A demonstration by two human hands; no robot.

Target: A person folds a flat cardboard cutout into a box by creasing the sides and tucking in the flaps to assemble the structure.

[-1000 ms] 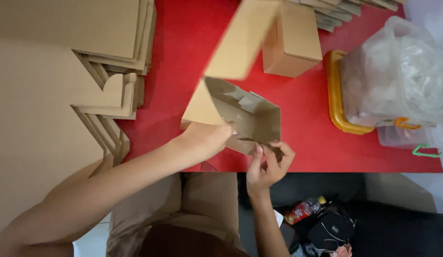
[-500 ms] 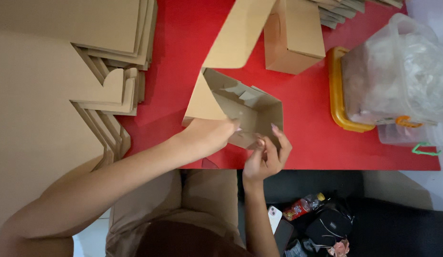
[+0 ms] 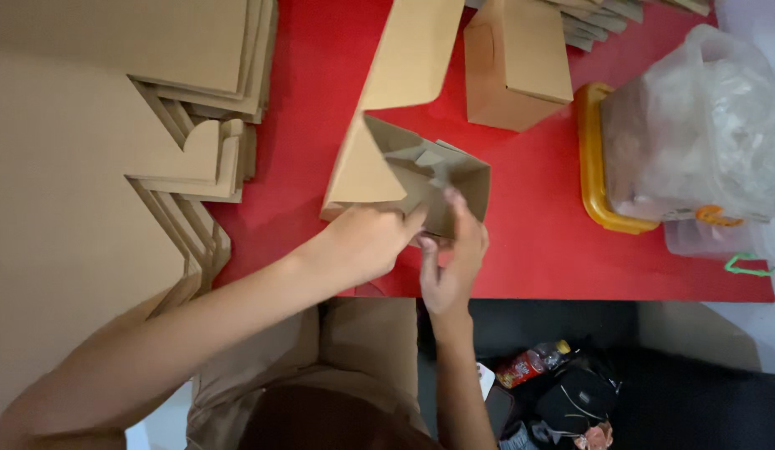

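Both hands grip a half-folded cardboard box (image 3: 421, 171) on the red table (image 3: 529, 250). The left hand (image 3: 366, 242) closes its fingers on the near edge. The right hand (image 3: 454, 254) pinches the front wall, thumb up.

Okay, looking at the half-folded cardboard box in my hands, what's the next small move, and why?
Probably press the loose inner flaps down flat. The half-folded box sits open on the red table, its flaps crumpled inward and its long lid standing up. The left hand grips the near edge; the right hand pinches the near wall.
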